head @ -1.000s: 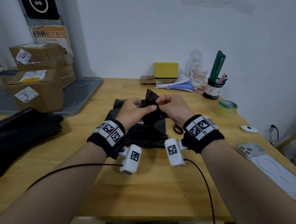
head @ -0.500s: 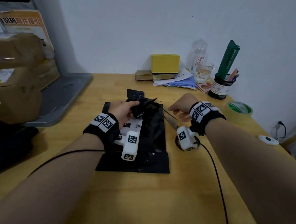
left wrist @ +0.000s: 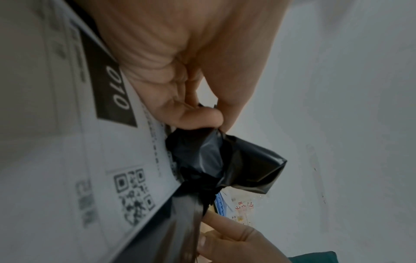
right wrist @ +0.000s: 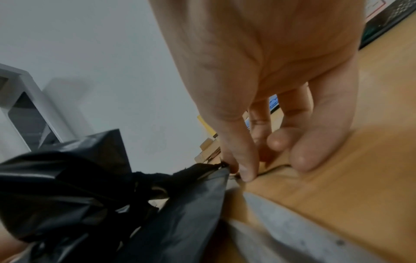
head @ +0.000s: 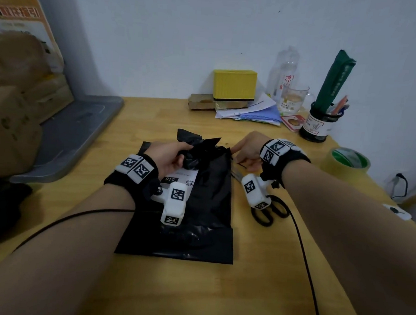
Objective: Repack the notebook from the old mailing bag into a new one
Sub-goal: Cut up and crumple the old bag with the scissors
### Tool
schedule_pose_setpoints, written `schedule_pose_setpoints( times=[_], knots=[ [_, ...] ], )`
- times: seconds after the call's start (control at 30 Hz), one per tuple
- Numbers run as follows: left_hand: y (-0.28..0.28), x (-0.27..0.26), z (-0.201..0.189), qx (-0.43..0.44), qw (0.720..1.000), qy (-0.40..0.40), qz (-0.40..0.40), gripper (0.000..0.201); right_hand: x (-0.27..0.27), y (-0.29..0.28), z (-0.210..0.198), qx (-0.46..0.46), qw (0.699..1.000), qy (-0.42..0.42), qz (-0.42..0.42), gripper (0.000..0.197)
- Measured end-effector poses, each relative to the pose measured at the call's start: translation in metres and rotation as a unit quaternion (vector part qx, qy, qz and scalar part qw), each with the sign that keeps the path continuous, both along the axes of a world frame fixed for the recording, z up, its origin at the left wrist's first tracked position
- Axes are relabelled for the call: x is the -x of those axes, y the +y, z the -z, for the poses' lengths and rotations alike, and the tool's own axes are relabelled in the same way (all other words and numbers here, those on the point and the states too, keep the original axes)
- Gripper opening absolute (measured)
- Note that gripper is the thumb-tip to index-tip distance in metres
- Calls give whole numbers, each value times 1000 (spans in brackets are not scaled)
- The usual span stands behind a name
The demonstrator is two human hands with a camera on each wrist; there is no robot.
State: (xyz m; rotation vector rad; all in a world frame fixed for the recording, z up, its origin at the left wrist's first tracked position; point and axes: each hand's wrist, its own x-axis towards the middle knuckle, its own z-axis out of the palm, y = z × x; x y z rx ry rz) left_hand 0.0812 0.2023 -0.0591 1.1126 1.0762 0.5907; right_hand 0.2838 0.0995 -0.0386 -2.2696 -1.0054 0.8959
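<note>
Left hand point(head: 167, 155): grips crumpled top of black mailing bag point(head: 199, 205).
Right hand point(head: 247, 152): pinches the bag's right top corner, on the table point(head: 256, 280).

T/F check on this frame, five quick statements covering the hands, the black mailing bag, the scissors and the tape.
1. The left hand grips crumpled black plastic. True.
2. The black mailing bag hangs in the air. False: it lies flat on the table.
3. The right hand holds the scissors. False: they lie on the table; it pinches the bag's top corner.
4. The bag carries a white label reading 010. True.
5. The tape roll sits on the bag. False: it stands apart, to the right.
</note>
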Motion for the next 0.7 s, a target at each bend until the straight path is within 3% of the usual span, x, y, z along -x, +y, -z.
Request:
schedule_pose_setpoints(
  times=[0.2, 0.47, 0.7],
  knots=[
    [2, -3, 0, -3, 1000, -10, 2, 8, -1, -1, 1, -10, 999, -28, 18, 14],
    [0, -2, 0, -12, 1000, -15, -6, 9, -1, -2, 9, -16, 997, -17, 69, 25],
    [-9, 3, 0, -25, 999, -38, -26, 15, -2, -28, 5, -74, 984, 88, 140, 19]
  ],
)
